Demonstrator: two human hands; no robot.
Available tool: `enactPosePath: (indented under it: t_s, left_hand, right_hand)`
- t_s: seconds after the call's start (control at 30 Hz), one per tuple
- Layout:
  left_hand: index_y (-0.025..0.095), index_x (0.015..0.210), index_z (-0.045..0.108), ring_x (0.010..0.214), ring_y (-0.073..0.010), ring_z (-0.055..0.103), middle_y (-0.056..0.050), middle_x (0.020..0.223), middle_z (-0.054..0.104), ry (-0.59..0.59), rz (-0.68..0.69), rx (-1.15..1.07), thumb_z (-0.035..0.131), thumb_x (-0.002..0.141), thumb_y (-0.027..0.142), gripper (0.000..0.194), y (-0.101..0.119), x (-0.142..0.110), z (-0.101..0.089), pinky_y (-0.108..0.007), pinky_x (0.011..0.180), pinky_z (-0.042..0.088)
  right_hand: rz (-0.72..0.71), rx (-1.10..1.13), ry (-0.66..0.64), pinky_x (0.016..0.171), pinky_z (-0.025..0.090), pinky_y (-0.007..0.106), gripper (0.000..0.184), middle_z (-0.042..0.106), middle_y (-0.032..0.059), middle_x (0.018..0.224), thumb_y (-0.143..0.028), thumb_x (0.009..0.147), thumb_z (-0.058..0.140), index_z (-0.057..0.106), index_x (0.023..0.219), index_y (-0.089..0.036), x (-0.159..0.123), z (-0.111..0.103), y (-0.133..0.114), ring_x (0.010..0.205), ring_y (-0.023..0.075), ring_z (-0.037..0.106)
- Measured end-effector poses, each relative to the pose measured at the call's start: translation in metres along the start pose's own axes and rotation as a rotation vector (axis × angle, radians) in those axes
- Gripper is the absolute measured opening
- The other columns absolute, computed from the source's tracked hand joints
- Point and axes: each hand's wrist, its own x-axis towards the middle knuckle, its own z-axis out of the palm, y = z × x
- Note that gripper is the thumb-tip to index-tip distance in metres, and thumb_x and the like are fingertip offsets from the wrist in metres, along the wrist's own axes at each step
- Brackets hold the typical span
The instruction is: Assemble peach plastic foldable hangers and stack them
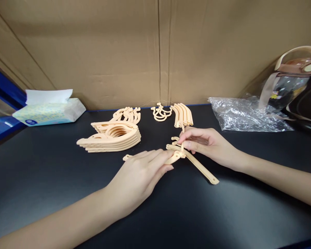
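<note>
Black surface (158, 221) below, left fingers (155, 159) close over a cream plastic bar (174, 158), seemingly steadying it; right fingers (194, 146) pinch a small upright piece (182, 150).

Evenly lit | soft glare on black tabletop (155, 221) | wide-angle edge stretch

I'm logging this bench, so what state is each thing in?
Tissue pack: open, tissue sticking out
Plastic bag: crumpled
Bottle: lid on, handle raised
Large hanger pieces: stacked
Hanger hooks: loosely heaped
Left hand: closed on hanger arm
Right hand: pinching small hanger part
Long curved strip: lying down, unclear whether joined
</note>
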Motion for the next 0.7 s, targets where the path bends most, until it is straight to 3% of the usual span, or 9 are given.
enactPosePath:
  t_s: [0.17, 0.4, 0.7]
  left_hand:
    - [0.018, 0.106, 0.059, 0.071, -0.0198, 0.069, -0.003, 0.087, 0.072, 0.017, 0.034, 0.069, 0.037, 0.108, 0.026, 0.023, 0.0003, 0.0005, 0.0001, -0.03, 0.061, 0.048]
    - [0.017, 0.116, 0.057, 0.075, -0.0206, 0.072, -0.005, 0.095, 0.075, 0.033, 0.054, 0.133, 0.037, 0.107, 0.023, 0.022, 0.0012, 0.0001, -0.0004, -0.03, 0.061, 0.052]
    - [0.016, 0.116, 0.06, 0.07, -0.0194, 0.072, -0.005, 0.089, 0.075, 0.044, 0.062, 0.186, 0.033, 0.108, 0.024, 0.029, 0.0011, 0.0002, -0.001, -0.029, 0.061, 0.055]
  right_hand:
    - [-0.019, -0.116, 0.002, 0.073, 0.049, 0.029, 0.019, 0.069, 0.0019, 0.093, -0.04, 0.092, 0.064, 0.072, 0.09, -0.023, 0.0004, -0.0032, 0.0, 0.082, 0.0161, 0.063]
    - [-0.042, -0.204, 0.037, 0.074, 0.048, 0.03, 0.02, 0.066, 0.0018, 0.09, -0.039, 0.094, 0.063, 0.071, 0.087, -0.023, -0.0021, -0.0022, -0.0037, 0.082, 0.0166, 0.062]
    - [-0.06, -0.273, 0.048, 0.076, 0.047, 0.031, 0.019, 0.067, 0.0019, 0.092, -0.039, 0.095, 0.061, 0.07, 0.087, -0.024, -0.0036, -0.0024, -0.004, 0.085, 0.0176, 0.062]
